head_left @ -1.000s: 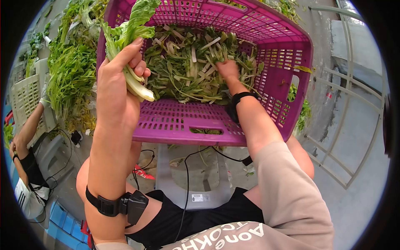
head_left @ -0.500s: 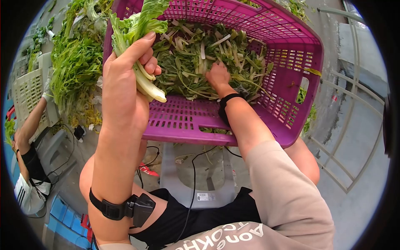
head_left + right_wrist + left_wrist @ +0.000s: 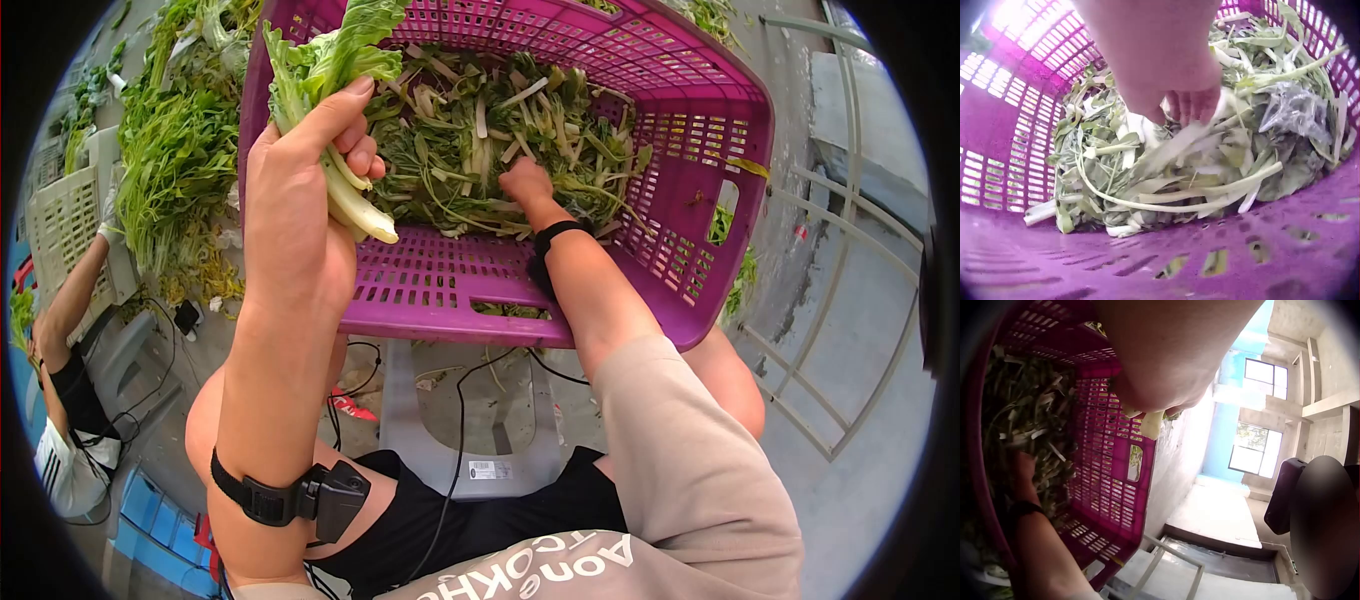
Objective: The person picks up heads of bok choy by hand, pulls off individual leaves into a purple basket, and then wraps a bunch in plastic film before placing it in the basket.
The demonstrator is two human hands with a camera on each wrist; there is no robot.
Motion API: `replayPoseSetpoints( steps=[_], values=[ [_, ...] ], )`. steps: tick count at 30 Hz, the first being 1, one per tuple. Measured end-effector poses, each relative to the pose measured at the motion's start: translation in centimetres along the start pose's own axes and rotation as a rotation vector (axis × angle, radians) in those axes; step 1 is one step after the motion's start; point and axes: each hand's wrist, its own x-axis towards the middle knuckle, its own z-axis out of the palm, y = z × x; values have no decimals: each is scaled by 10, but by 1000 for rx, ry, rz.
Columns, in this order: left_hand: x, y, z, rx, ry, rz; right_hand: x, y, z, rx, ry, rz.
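My left hand [image 3: 300,215] holds up a leafy green vegetable [image 3: 335,65] with a pale stalk, over the left side of a purple plastic crate [image 3: 420,280]. Its thumb lies along the leaves while the fingers curl round the stalk. Down inside the crate, my right hand [image 3: 527,183] is in a heap of cut leaf and stalk scraps [image 3: 430,150]. From the right wrist, thumb and fingers [image 3: 1200,106] point down with pale scraps between them, and the strips just below are blurred. The fingertips are partly hidden there.
Clear plastic film [image 3: 1297,115] lies among the scraps. Left of the crate is a large pile of greens [image 3: 170,180]; beyond it, another person's arm [image 3: 80,285] reaches to a cream crate [image 3: 65,235]. A grey stool [image 3: 400,430] and black cables [image 3: 460,430] are below; metal bars [image 3: 835,300] stand right.
My right hand has shifted left within the crate, and the scraps round it have been disturbed. The left hand keeps its grip on the leafy vegetable. The crate appears slightly farther right in view.
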Motion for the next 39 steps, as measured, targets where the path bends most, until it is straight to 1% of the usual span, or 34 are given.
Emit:
replayPoseSetpoints(
  steps=[1, 2, 4, 5, 7, 8, 10, 11, 13, 14, 16, 20, 22, 23, 25, 26, 28, 29, 31, 32, 34, 35, 37, 39],
  values=[
    [1, 0, 0, 0, -1, 5, 0, -1, 0, 43, -14, 100],
    [1, 0, 0, 0, 1, 6, 1, -5, 1, 43, -15, 98],
    [0, -1, 0, 19, 5, 6, 1, -13, 5, 161, -24, 259],
    [0, -2, -1, 18, 5, 3, -2, -16, 9, 160, -25, 261],
    [0, -2, -3, 7, 3, -3, -5, -19, 18, 43, 185, 143],
    [0, -2, -2, 7, 3, -3, -2, -18, 17, 43, 184, 143],
    [-1, -2, -2, 7, 0, 9, 4, -18, 10, 77, 5, 20],
    [-1, -2, -1, 6, -1, 9, 3, -19, 12, 76, 6, 20],
    [-1, -2, -1, 9, -1, 1, 3, -19, 20, 259, 138, 96],
    [-1, -2, -1, 9, -2, 0, 6, -21, 22, 259, 139, 96],
    [-1, -3, -1, 13, -9, 7, 24, -20, 32, 465, -29, 190],
    [0, -1, -2, 0, -7, 5, 22, -33, 36, 480, -83, 231],
    [-1, -1, -4, -4, -12, 7, 21, -41, 51, 479, 61, 253],
    [-2, -1, -4, -6, -8, 7, 21, -38, 54, 476, 59, 253],
    [-2, -1, -2, 5, -7, 1, 10, -42, 42, 1069, 0, 410],
    [-2, 0, -2, 4, -3, 4, 6, -41, 36, 1067, -3, 407],
    [-3, -1, -2, 3, -13, 10, 4, -32, 28, 1175, -83, 394],
    [-2, -1, -1, 2, -10, 12, 5, -31, 26, 1173, -85, 392],
    [-2, -3, -1, 6, -12, 19, 8, -28, 26, 1033, -130, 344],
    [-2, -3, -1, 9, -13, 18, 10, -27, 26, 1035, -130, 346],
    [-1, -4, -1, 11, -14, 13, 11, -26, 27, 766, -153, 129],
    [-1, -4, 0, 13, -15, 12, 12, -24, 26, 769, -154, 130],
    [-2, -5, 0, 23, -18, 12, 8, -24, 17, 715, -297, 79],
    [-2, -5, 0, 25, -15, 8, 5, -25, 13, 756, -337, 74]
  ],
)
